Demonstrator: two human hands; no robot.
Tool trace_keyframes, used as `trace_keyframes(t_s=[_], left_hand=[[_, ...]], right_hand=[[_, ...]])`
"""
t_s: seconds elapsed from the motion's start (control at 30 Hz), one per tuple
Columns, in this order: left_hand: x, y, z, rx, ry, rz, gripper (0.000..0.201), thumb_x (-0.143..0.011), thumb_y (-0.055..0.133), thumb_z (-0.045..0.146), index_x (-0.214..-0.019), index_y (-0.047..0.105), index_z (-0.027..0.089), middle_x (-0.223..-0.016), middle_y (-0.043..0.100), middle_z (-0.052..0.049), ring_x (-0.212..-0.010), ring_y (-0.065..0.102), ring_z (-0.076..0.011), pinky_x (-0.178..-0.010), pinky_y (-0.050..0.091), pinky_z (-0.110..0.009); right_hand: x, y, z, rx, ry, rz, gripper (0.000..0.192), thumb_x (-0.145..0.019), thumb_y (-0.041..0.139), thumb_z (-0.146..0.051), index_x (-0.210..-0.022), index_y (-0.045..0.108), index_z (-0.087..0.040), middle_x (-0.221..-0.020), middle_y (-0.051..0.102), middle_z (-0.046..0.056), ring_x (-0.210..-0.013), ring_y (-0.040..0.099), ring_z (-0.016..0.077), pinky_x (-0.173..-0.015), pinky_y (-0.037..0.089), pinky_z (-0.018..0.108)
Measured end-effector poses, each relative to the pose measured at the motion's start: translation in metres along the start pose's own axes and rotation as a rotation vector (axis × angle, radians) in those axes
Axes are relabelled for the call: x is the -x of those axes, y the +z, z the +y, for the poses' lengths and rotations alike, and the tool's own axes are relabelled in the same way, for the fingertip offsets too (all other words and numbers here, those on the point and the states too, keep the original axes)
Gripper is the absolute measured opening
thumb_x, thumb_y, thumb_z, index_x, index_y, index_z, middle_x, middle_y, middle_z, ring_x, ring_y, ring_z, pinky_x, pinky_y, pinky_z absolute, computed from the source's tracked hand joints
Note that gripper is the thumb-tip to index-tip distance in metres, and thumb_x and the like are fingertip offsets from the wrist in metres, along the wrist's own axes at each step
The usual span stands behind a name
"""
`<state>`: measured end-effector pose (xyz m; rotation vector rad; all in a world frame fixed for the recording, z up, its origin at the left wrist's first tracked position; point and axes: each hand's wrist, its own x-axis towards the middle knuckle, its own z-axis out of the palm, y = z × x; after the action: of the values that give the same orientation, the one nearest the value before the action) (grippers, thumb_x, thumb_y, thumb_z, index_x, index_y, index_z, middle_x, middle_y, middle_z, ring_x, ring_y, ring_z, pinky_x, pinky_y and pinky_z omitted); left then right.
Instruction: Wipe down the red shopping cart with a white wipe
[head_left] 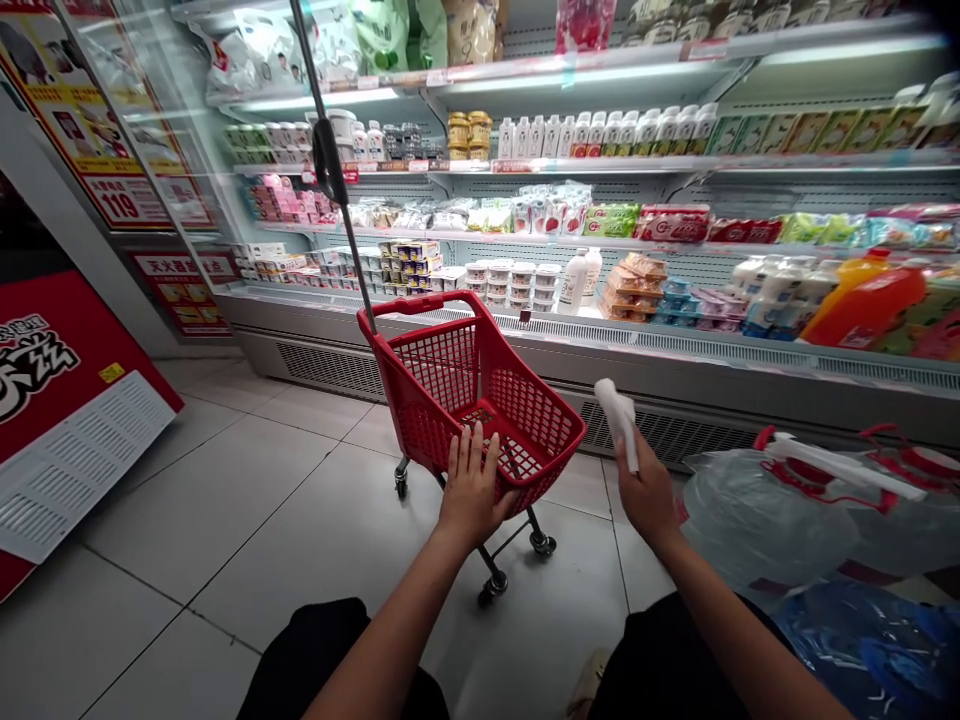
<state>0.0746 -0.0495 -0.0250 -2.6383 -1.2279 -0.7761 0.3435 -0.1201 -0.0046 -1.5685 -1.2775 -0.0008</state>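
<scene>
A red plastic shopping cart with grid walls stands on wheels in front of me, and no goods show in its basket. My left hand lies with fingers spread against the near side of the cart, its fingertips at the basket's rim. To the right of the cart, my right hand is closed around a folded white cloth, which sticks up above the fingers. The cloth is held apart from the basket.
A refrigerated display with dairy goods runs behind the cart. Large clear water bottles with red handles stand close on my right. A red freezer cabinet is at the left. Grey floor tiles lie between.
</scene>
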Motion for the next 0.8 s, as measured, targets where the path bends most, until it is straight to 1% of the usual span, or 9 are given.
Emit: trace_keyframes(t_s=[0.07,0.1,0.2,0.33,0.43,0.5,0.6,0.7,0.8], left_hand=[[0.0,0.0,0.002,-0.007,-0.006,0.002,0.088,-0.092,0.061,0.053,-0.162,0.026,0.011,-0.172,0.015,-0.021,-0.16,0.008,-0.0375,-0.128,0.014,-0.059],[0.0,0.0,0.003,-0.009,-0.006,0.003,0.088,-0.092,0.062,0.053,-0.162,0.026,0.011,-0.171,0.015,-0.021,-0.159,0.008,-0.0376,-0.127,0.015,-0.059],[0.001,0.001,0.005,-0.006,0.002,0.001,0.088,-0.092,0.063,0.052,-0.161,0.028,0.011,-0.172,0.014,-0.021,-0.16,0.007,-0.038,-0.127,0.016,-0.059],[0.002,0.001,0.005,0.007,-0.006,0.003,0.089,-0.09,0.064,0.05,-0.161,0.029,0.011,-0.171,0.014,-0.022,-0.159,0.005,-0.0391,-0.127,0.015,-0.061],[0.003,-0.002,-0.001,0.0,-0.008,0.001,0.087,-0.089,0.065,0.051,-0.16,0.032,0.011,-0.171,0.017,-0.022,-0.159,0.008,-0.0392,-0.127,0.012,-0.061],[0.003,-0.004,-0.005,-0.015,0.004,-0.004,0.083,-0.09,0.064,0.05,-0.158,0.036,0.013,-0.171,0.019,-0.02,-0.159,0.012,-0.0383,-0.127,0.01,-0.061],[0.004,-0.008,-0.008,-0.028,0.022,-0.014,0.077,-0.092,0.063,0.049,-0.157,0.04,0.016,-0.171,0.021,-0.019,-0.159,0.015,-0.037,-0.127,0.009,-0.062],[0.004,-0.009,-0.009,-0.011,0.023,-0.021,0.076,-0.091,0.064,0.048,-0.156,0.04,0.016,-0.171,0.019,-0.018,-0.159,0.014,-0.0374,-0.127,0.01,-0.062],[0.004,-0.007,-0.007,0.017,0.017,-0.022,0.077,-0.091,0.065,0.048,-0.157,0.04,0.016,-0.171,0.018,-0.018,-0.159,0.013,-0.0379,-0.127,0.012,-0.062]], right_hand=[[0.003,0.014,0.008,0.096,-0.239,-0.154,0.074,-0.09,0.04,-0.009,-0.161,0.036,-0.027,-0.163,0.043,0.005,-0.152,0.037,0.0265,-0.124,0.033,0.053],[0.009,0.023,0.011,0.135,-0.316,-0.228,0.086,-0.081,0.038,-0.001,-0.162,0.034,-0.03,-0.164,0.041,0.003,-0.154,0.032,0.0241,-0.126,0.03,0.053],[0.04,0.049,0.004,0.181,-0.405,-0.353,0.109,-0.063,0.034,0.007,-0.164,0.026,-0.033,-0.165,0.039,-0.001,-0.155,0.028,0.0196,-0.125,0.034,0.051],[0.076,0.063,-0.03,0.174,-0.495,-0.421,0.113,-0.062,0.033,0.008,-0.166,0.014,-0.032,-0.168,0.033,-0.001,-0.156,0.025,0.0192,-0.125,0.034,0.05],[0.08,0.061,-0.041,0.204,-0.575,-0.439,0.107,-0.067,0.033,0.008,-0.166,0.012,-0.03,-0.166,0.035,0.0,-0.155,0.028,0.0198,-0.126,0.033,0.051],[0.073,0.056,-0.031,0.201,-0.642,-0.439,0.102,-0.073,0.033,0.009,-0.165,0.018,-0.031,-0.164,0.039,-0.001,-0.153,0.034,0.0192,-0.124,0.036,0.049],[0.054,0.046,0.0,0.152,-0.712,-0.432,0.092,-0.08,0.034,0.008,-0.162,0.029,-0.034,-0.16,0.046,-0.001,-0.149,0.041,0.0189,-0.121,0.042,0.045],[0.032,0.031,0.034,0.148,-0.65,-0.421,0.094,-0.079,0.033,0.009,-0.16,0.035,-0.037,-0.158,0.05,-0.003,-0.146,0.044,0.0176,-0.12,0.043,0.043],[0.016,0.022,0.053,0.197,-0.52,-0.4,0.102,-0.069,0.031,0.011,-0.158,0.039,-0.039,-0.157,0.05,-0.005,-0.146,0.044,0.0161,-0.121,0.042,0.041]])
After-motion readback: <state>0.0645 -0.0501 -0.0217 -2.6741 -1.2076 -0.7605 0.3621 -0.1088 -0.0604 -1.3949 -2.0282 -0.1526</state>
